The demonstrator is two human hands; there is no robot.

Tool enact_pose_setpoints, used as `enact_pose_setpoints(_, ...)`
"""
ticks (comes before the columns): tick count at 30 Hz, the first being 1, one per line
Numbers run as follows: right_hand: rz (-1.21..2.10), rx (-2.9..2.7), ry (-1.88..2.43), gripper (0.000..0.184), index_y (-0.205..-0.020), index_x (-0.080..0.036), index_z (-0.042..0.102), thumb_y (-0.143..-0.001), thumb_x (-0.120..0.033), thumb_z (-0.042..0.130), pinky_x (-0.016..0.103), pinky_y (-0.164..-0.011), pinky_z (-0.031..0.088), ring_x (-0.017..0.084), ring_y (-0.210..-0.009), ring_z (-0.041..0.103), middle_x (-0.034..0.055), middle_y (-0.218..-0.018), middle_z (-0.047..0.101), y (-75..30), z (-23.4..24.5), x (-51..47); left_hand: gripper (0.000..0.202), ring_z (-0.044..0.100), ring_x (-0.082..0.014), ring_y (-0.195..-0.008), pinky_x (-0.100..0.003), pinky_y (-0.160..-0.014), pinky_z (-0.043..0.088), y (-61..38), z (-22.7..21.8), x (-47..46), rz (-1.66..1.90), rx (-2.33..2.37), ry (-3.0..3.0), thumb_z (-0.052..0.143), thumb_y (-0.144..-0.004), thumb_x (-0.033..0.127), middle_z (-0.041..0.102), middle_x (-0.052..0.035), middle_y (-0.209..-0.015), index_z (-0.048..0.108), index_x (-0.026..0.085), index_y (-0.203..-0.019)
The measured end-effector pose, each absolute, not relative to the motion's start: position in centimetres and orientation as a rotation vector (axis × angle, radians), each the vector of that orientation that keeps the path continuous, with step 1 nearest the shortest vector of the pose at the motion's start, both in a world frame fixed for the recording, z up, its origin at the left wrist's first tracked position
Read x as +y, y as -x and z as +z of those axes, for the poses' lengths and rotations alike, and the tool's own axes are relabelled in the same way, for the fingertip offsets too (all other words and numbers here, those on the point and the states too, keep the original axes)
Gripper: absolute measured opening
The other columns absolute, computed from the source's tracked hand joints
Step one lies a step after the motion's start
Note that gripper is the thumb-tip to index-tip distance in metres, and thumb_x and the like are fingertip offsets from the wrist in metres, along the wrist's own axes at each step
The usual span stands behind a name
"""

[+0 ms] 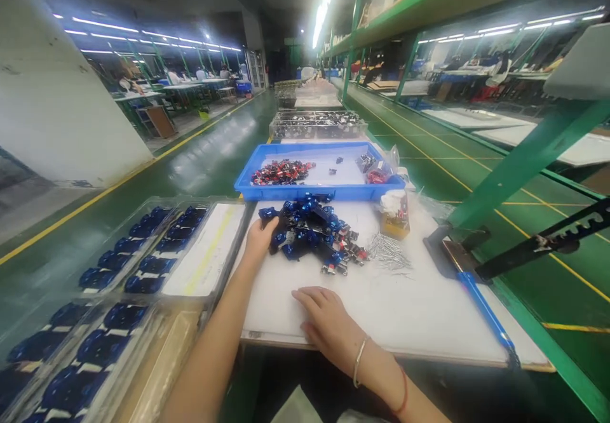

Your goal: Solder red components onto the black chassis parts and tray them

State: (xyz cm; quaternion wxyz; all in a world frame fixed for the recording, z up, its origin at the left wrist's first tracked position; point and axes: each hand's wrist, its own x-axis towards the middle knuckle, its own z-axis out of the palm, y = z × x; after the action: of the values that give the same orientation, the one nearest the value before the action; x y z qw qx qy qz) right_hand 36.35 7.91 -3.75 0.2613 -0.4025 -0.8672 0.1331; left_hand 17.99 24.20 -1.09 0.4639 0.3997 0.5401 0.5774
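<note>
While the left hand (260,240) rests on a heap of blue-and-black parts (305,229), the right hand (328,321) lies flat on a white counter (419,308).

The left hand's fingers curl loosely against the heap's left edge; whether they have hold of any piece cannot be told. The right hand is open and empty, palm down, near the counter's front edge. The heap sits mid-counter, with loose metal pins (388,251) just beside it on the right. A blue plastic tray (333,193) of red-and-black parts stands at the far edge, and clear trays of blue parts (143,245) lie beyond the left edge.
</note>
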Motion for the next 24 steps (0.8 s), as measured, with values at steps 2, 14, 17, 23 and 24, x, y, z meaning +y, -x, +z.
enact_pose_setpoints(2, 0.323, -2.292, 1.079, 0.048, -0.129, -0.015, 0.051, -0.082, -0.004, 0.055, 0.044, -0.099, 0.05, 0.025, -0.116, 0.056, 0.0115, -0.127, 0.062, -36.7, -4.2, 7.4, 0.046, 0.069, -0.0238, -0.09, -0.036, -0.086, 0.053, -18.2, -1.0, 24.3, 1.398, 1.327, -0.975, 0.083, -0.058, 0.045, 0.076, -0.0084, -0.091, 0.073, 0.014, -0.091)
enact_pose_setpoints(14, 0.079, -2.094, 1.08, 0.029, -0.114, -0.016, 0.056, -0.087, -0.008, 0.054, 0.04, -0.089, 0.052, 0.023, -0.102, 0.06, 0.0091, -0.111, 0.067, -35.6, -4.7, 7.3, 0.042, 0.07, -0.0207, -0.084, -0.031, -0.079, 0.054, -18.4, 1.3, 23.7, 1.432, 1.324, -0.887, 0.086, -0.054, 0.038, 0.075, -0.0055, -0.083, 0.071, 0.015, -0.086)
enact_pose_setpoints(17, 0.092, -2.092, 1.089, 0.029, -0.114, -0.017, 0.056, -0.087, -0.007, 0.054, 0.04, -0.091, 0.052, 0.022, -0.102, 0.06, 0.0085, -0.112, 0.067, -35.7, -4.6, 7.2, 0.037, 0.07, -0.0201, -0.082, -0.029, -0.075, 0.055, -18.4, 1.6, 23.6, 1.462, 1.334, -0.847, 0.084, -0.056, 0.037, 0.075, -0.0061, -0.083, 0.07, 0.015, -0.083)
enact_pose_setpoints(23, 0.086, -2.093, 1.103, 0.028, -0.114, -0.017, 0.057, -0.088, -0.008, 0.054, 0.039, -0.091, 0.052, 0.022, -0.103, 0.06, 0.0087, -0.112, 0.068, -35.8, -4.5, 7.2, 0.029, 0.068, -0.0163, -0.078, -0.026, -0.074, 0.054, -18.1, 2.6, 22.8, 1.612, 1.381, -0.775, 0.08, -0.059, 0.033, 0.072, -0.0011, -0.077, 0.067, 0.017, -0.079)
enact_pose_setpoints(24, 0.08, -2.088, 1.099, 0.028, -0.114, -0.017, 0.058, -0.088, -0.008, 0.053, 0.039, -0.091, 0.052, 0.022, -0.102, 0.06, 0.0086, -0.112, 0.068, -35.8, -4.4, 7.2, 0.029, 0.068, -0.0162, -0.079, -0.026, -0.076, 0.054, -18.0, 2.8, 22.3, 1.656, 1.381, -0.763, 0.08, -0.059, 0.033, 0.072, -0.0007, -0.078, 0.066, 0.017, -0.08)
